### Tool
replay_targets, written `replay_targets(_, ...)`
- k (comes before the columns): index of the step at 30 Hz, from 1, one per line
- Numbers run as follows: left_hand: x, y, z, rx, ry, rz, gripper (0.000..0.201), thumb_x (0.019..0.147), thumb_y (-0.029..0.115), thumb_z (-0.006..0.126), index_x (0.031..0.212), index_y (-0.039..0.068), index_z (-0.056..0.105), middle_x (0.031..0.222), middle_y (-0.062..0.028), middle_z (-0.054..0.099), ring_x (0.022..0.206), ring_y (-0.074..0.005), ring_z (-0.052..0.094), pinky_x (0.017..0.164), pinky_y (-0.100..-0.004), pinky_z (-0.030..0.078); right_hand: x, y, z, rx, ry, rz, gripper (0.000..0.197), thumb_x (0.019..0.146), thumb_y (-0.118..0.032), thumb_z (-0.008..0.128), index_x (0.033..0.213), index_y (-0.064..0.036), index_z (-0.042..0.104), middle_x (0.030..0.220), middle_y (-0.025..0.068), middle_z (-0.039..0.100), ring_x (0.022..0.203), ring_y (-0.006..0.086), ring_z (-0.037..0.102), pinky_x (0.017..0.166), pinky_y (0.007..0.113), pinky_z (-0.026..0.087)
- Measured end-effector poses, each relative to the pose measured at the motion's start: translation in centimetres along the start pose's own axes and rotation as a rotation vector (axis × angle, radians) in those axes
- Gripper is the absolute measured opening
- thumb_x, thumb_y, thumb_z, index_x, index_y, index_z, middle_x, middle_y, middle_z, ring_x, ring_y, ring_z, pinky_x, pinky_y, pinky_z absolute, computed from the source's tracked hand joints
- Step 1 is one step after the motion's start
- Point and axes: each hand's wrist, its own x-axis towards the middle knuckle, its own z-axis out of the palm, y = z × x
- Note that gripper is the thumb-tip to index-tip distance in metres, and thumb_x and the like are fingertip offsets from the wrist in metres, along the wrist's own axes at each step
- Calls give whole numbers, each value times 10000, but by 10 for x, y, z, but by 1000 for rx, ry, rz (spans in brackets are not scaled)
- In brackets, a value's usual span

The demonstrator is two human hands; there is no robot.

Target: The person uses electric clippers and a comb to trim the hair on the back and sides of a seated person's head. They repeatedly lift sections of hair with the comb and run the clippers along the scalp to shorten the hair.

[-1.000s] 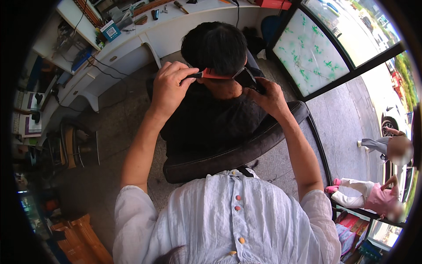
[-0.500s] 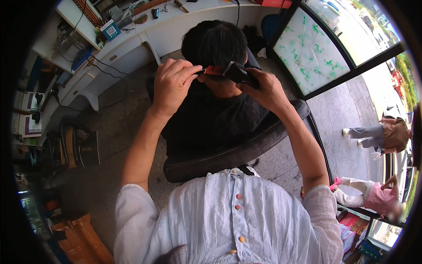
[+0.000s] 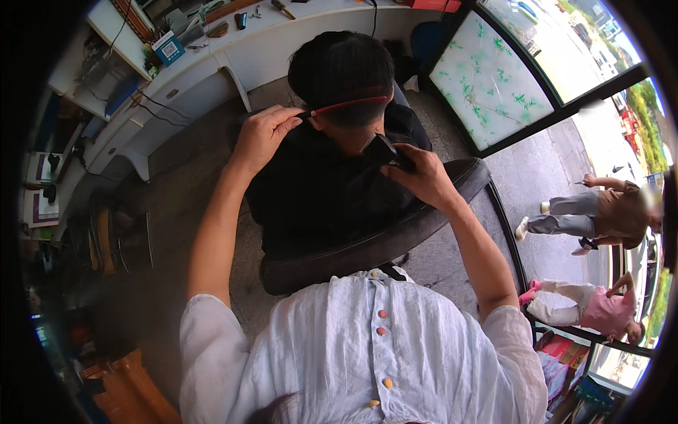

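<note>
A person with short black hair (image 3: 339,67) sits facing away from me, wearing black. My left hand (image 3: 266,134) is closed on the dark handle end of a red comb (image 3: 353,103), which lies across the back of the person's head. In my right hand (image 3: 424,173) is a black hair clipper (image 3: 387,151), its head close to the nape and below the comb. A gap shows between clipper and comb. The fingers under the clipper are partly hidden.
The person's dark padded chair (image 3: 367,247) curves between us. A white counter (image 3: 233,53) with small tools runs along the far left. At right stands a black-framed glass panel (image 3: 487,88); two people are beyond it. A brown box-like thing (image 3: 131,389) lies lower left.
My right hand has drawn the clipper down and toward me, away from the comb. The comb now shows along its length across the hair, and my left hand has shifted slightly left and down.
</note>
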Motion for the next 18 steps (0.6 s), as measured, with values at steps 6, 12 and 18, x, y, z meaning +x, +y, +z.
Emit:
replay_targets(6, -5, 15, 10, -22, -86, 109, 169, 875, 15, 647, 1039, -9, 675, 827, -113, 615, 725, -213, 588, 647, -310, 458, -14, 32, 4, 287, 49, 107, 522, 817, -375, 740, 1125, 35, 639, 942, 189, 688, 875, 264, 669, 802, 358, 514)
replay_targets(12, -16, -3, 12, 111, -90, -25, 197, 967, 71, 558, 1125, -7, 645, 896, -88, 628, 809, -176, 615, 703, -303, 486, -17, 18, -2, 623, -21, 176, 427, 865, -337, 727, 1060, 34, 650, 789, 40, 636, 743, 99, 593, 701, 278, 475)
replay_targets(18, -19, 12, 13, -45, 29, -43, 177, 930, 38, 599, 1091, -3, 659, 913, -135, 640, 795, -241, 627, 696, -314, 485, -17, 11, 2, 828, 39, 253, 309, 865, -216, 731, 1040, 22, 641, 804, 8, 633, 745, 78, 589, 698, 233, 479)
